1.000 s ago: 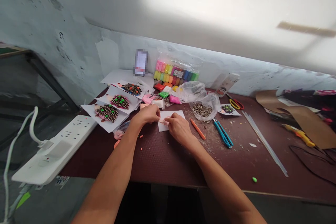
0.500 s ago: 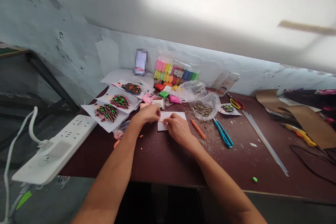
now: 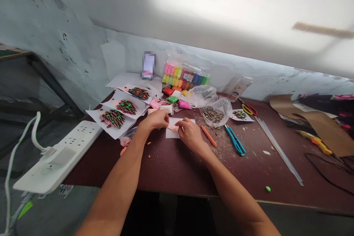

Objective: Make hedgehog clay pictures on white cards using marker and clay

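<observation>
Largest first: we note a dark red-brown surface [image 3: 166, 169] against the wall, littered with pale scraps near its middle. At its left edge lies a white power strip [image 3: 58, 162] with a plug in it. Far right, a curled brown sheet [image 3: 329, 131], with a yellow glue gun [image 3: 318, 143] just beside it. At the back, we log a clear pack of coloured blocks [image 3: 177, 75] leaning on the wall; left of it, overlapping papers [image 3: 95, 118] bear spiky figures dotted green or orange. A clear bag [image 3: 228, 107] holds small brown slivers.

Our left hand [image 3: 159, 120] has its fingers drawn together at the left edge of a small white sheet [image 3: 171, 121]; whether they pinch anything, we cannot tell. Our right hand [image 3: 190, 134] bends its fingers over the sheet's right part; its grasp is unclear to us. Right of it: a blue cutter [image 3: 235, 140], then nearer, an orange stick [image 3: 208, 136]. Smallest: a pale orange piece [image 3: 173, 128] on the sheet, between both hands' fingertips.
</observation>
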`<state>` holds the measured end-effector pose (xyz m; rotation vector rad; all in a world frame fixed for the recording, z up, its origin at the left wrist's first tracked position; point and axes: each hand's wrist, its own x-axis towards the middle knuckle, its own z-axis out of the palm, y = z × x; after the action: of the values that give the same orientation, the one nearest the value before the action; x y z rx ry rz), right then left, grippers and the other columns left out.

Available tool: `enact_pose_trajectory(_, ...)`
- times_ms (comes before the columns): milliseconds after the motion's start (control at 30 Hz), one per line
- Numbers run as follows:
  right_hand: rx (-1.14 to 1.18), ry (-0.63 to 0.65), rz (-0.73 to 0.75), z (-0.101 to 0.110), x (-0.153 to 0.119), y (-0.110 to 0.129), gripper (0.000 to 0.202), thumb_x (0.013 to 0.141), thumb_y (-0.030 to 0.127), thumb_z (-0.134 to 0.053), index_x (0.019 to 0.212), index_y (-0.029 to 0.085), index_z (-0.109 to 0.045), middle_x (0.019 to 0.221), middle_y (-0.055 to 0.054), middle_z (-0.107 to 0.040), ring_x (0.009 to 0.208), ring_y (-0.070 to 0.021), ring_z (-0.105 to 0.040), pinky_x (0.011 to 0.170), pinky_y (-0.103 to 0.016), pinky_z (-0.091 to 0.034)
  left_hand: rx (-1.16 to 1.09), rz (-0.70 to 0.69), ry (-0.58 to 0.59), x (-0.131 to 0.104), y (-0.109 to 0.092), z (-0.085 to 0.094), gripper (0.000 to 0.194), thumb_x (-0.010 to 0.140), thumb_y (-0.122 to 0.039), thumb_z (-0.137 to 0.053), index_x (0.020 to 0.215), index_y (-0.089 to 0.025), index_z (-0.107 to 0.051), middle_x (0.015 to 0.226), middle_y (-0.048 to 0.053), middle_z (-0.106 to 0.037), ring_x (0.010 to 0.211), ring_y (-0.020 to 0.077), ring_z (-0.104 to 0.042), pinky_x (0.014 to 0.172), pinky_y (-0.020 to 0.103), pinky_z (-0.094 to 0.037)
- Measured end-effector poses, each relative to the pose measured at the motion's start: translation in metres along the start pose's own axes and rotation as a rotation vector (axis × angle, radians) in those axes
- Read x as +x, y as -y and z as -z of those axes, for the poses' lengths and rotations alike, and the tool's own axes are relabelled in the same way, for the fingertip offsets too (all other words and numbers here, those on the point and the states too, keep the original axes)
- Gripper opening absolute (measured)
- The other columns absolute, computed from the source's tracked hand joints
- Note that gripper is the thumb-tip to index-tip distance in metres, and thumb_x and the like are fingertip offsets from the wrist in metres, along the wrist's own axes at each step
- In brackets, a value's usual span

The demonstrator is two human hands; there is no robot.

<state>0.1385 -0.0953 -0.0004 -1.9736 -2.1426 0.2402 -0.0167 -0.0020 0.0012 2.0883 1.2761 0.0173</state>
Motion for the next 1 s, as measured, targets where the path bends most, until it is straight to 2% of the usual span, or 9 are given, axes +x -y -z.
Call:
enact_pose_trajectory(267, 0.092, -0.041, 0.041, -0.008, 0.002, -0.005, 0.022, 0.093, 0.024, -0.058, 0.110, 0.020, -0.071, 0.100, -0.006, -0.067, 0.089, -0.0164, -0.062, 0.075, -0.026, -0.042, -0.192, -0.038, 0.033, 0.003, 0.006, 0.000, 0.018, 0.066, -0.019, -0.061, 0.080, -0.012, -0.070, 0.070, 0.003, -0.070, 0.049, 0.0096, -0.058, 0.045, 0.017, -0.040)
enact_pose_trajectory(433, 0.174, -0.088, 0.059, -0.017, 0.006, -0.009, 0.020, 0.091, 0.030, -0.064, 0.106, 0.021, -0.072, 0.093, -0.004, -0.066, 0.083, -0.0151, -0.061, 0.073, -0.025, -0.042, -0.221, -0.065, 0.064, 0.004, 0.007, 0.001, 0.018, 0.067, -0.022, -0.062, 0.078, -0.012, -0.071, 0.069, 0.003, -0.071, 0.047, 0.0085, -0.056, 0.045, 0.017, -0.039)
enact_pose_trajectory(533, 0.207, -0.116, 0.080, -0.021, 0.009, -0.008, 0.020, 0.089, 0.029, -0.067, 0.107, 0.020, -0.072, 0.093, -0.003, -0.065, 0.083, -0.0146, -0.061, 0.074, -0.025, -0.042, -0.241, -0.069, 0.065, 0.006, 0.008, 0.000, 0.018, 0.067, -0.021, -0.062, 0.081, -0.011, -0.070, 0.068, 0.002, -0.069, 0.046, 0.0080, -0.055, 0.044, 0.017, -0.038)
enact_pose_trajectory(667, 0.213, -0.121, 0.113, -0.024, 0.013, -0.005, 0.017, 0.090, 0.027, -0.065, 0.105, 0.022, -0.073, 0.092, -0.002, -0.065, 0.083, -0.0138, -0.060, 0.072, -0.024, -0.041, -0.281, -0.064, 0.052, 0.007, 0.010, -0.001, 0.018, 0.066, -0.021, -0.064, 0.081, -0.011, -0.067, 0.067, 0.002, -0.068, 0.046, 0.0084, -0.055, 0.042, 0.017, -0.037)
enact_pose_trajectory(800, 0.186, -0.122, 0.121, -0.026, 0.015, -0.003, 0.014, 0.091, 0.028, -0.064, 0.099, 0.021, -0.074, 0.088, -0.002, -0.064, 0.080, -0.0134, -0.060, 0.071, -0.023, -0.040, -0.275, -0.063, 0.098, 0.007, 0.010, 0.000, 0.015, 0.066, -0.022, -0.065, 0.076, -0.011, -0.067, 0.065, 0.002, -0.068, 0.047, 0.0086, -0.056, 0.042, 0.016, -0.037)
enact_pose_trajectory(1000, 0.148, -0.158, 0.136, -0.028, 0.013, -0.002, 0.022, 0.095, 0.037, -0.059, 0.101, 0.021, -0.073, 0.092, -0.004, -0.065, 0.083, -0.0143, -0.060, 0.072, -0.023, -0.041, -0.257, -0.044, 0.089, 0.004, 0.009, 0.002, 0.017, 0.067, -0.024, -0.064, 0.076, -0.011, -0.071, 0.063, 0.003, -0.069, 0.048, 0.0099, -0.059, 0.043, 0.016, -0.038)
